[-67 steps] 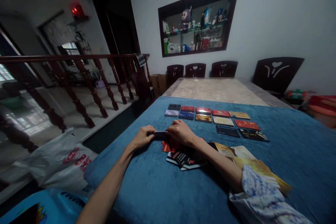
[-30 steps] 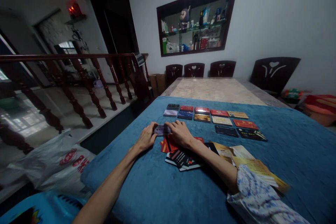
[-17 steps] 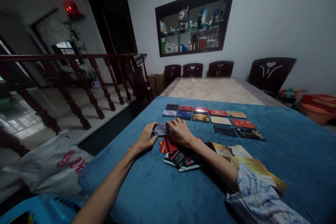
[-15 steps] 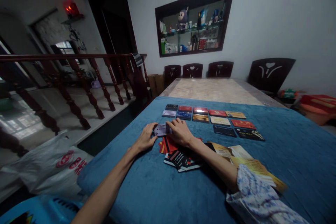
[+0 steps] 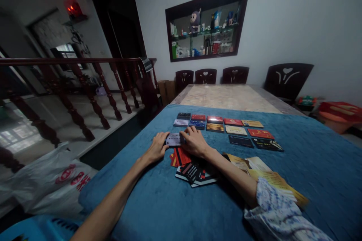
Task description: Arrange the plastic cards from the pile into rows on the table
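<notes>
A pale lilac card (image 5: pixel 174 139) with dark print lies between my two hands, low over the blue cloth. My left hand (image 5: pixel 157 147) grips its left edge between thumb and fingers. At its right edge the fingers of my right hand (image 5: pixel 194 141) are closed on it, partly covering it. Just beyond are neat rows of cards, among them a lilac card (image 5: pixel 181 122), a dark blue card (image 5: pixel 197 125) and a gold card (image 5: pixel 215 127). Below my right hand spread loose orange-red cards (image 5: pixel 181 157) and black cards (image 5: pixel 192 173), partly hidden by my wrist.
Gold and cream cards (image 5: pixel 271 180) are fanned beside my right forearm. A blue cloth (image 5: pixel 158 203) covers the near part of the stone-topped table (image 5: pixel 223 96). Dark chairs (image 5: pixel 287 79) stand round the far side. Left of the table are a plastic bag (image 5: pixel 51 180) and a wooden railing (image 5: pixel 76 60).
Both hands keep their hold on the lilac card, which now lies a little flatter with more of its face showing. The whole view has shifted slightly.
</notes>
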`<act>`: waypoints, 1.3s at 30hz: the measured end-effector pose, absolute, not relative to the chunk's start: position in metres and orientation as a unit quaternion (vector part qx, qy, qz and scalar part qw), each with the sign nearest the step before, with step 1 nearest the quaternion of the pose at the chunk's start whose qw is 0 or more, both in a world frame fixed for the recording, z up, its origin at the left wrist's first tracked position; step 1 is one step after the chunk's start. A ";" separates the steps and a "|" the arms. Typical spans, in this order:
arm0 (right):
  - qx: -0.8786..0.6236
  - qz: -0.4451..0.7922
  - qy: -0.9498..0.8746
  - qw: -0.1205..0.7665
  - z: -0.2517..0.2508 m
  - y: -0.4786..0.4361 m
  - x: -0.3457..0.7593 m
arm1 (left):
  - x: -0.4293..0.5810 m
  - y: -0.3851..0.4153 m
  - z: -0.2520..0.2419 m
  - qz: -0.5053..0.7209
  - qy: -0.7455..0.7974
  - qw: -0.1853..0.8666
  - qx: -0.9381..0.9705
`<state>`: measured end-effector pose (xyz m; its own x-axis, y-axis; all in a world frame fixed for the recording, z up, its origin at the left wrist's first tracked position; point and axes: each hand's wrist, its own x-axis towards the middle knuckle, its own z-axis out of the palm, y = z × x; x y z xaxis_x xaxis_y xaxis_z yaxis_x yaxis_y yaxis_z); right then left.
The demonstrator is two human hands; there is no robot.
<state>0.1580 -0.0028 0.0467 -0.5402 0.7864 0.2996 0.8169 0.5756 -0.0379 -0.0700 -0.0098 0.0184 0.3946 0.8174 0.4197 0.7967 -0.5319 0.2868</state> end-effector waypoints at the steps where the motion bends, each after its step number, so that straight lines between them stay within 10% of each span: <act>1: -0.459 -0.053 -0.875 0.143 0.048 -0.003 0.158 | -0.069 -0.009 0.020 0.259 0.487 0.017 0.834; 39: -0.504 -0.054 -0.862 0.024 0.081 0.093 0.163 | -0.053 0.115 0.055 0.108 0.507 0.025 0.855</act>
<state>0.1629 0.0926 0.0814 -0.4911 0.8658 0.0960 0.8710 0.4864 0.0684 -0.0527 0.1153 0.0545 0.4622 0.8725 0.1585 0.8616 -0.4842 0.1525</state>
